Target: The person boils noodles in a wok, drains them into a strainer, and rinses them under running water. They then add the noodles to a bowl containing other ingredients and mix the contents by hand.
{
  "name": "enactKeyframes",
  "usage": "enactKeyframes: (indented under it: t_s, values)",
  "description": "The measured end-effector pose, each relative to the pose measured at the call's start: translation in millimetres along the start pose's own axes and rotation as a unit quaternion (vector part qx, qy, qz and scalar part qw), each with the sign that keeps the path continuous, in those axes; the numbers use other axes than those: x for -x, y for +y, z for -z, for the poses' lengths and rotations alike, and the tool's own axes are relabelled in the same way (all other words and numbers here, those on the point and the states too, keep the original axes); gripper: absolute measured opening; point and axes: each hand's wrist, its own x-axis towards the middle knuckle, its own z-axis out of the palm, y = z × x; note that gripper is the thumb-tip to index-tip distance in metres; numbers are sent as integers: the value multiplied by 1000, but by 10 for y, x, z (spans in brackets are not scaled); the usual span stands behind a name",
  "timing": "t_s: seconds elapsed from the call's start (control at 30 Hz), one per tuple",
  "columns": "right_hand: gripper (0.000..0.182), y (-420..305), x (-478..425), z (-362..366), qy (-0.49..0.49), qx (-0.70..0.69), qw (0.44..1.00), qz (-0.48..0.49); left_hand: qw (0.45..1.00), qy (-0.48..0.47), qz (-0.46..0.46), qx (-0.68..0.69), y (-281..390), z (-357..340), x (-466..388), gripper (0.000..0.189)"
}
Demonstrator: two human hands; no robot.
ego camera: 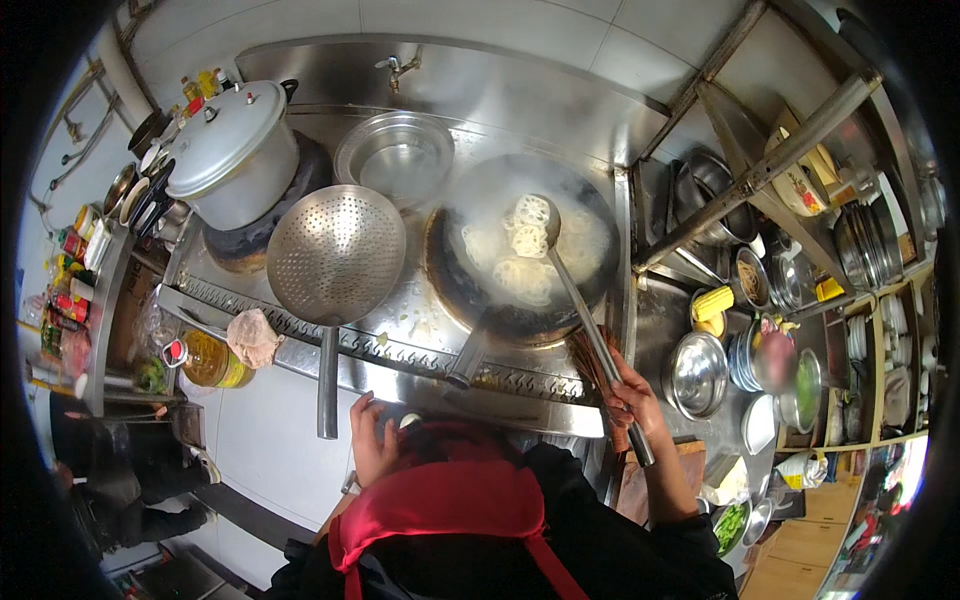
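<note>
My right hand (636, 397) grips the long metal handle of a ladle (577, 289). The ladle's bowl is over a wok (450, 285) and carries several lotus root slices (531, 225). More slices (521, 279) lie in the steaming, cloudy liquid beneath. At the stove's front edge, my left hand (373, 442) holds nothing, its fingers loosely bent and apart. A pale round knob (410, 421) is just right of its fingers; whether they touch cannot be told. A perforated metal strainer (336, 251) rests left of the wok, its handle pointing towards me.
A lidded pressure cooker (247, 165) stands at the back left, beside a metal basin (397, 161). A bamboo brush (589, 360) is by the ladle handle. An oil jug (214, 360) and a crumpled cloth (253, 337) are at left. Metal bowls (696, 375) crowd the right counter.
</note>
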Motion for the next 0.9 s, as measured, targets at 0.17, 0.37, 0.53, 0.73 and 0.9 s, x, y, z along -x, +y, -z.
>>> enactKeyframes:
  t_s: [0.17, 0.37, 0.53, 0.73, 0.9]
  values:
    - [57, -114, 134, -403, 41, 243, 969, 22, 1000, -18, -9, 17, 5, 31, -81, 22]
    - [61, -114, 352, -557, 52, 368, 928, 5, 1000, -15, 2, 24, 66, 67, -105, 19]
    - [59, -149, 364, -545, 56, 391, 919, -12, 1000, -13, -16, -3, 4, 41, -112, 20]
    - [59, -116, 298, -441, 80, 544, 833, 63, 999, -20, -32, -6, -56, -45, -125, 21]
    - [60, -150, 326, -447, 16, 540, 836, 91, 1000, -6, -7, -6, 29, -103, -78, 21]
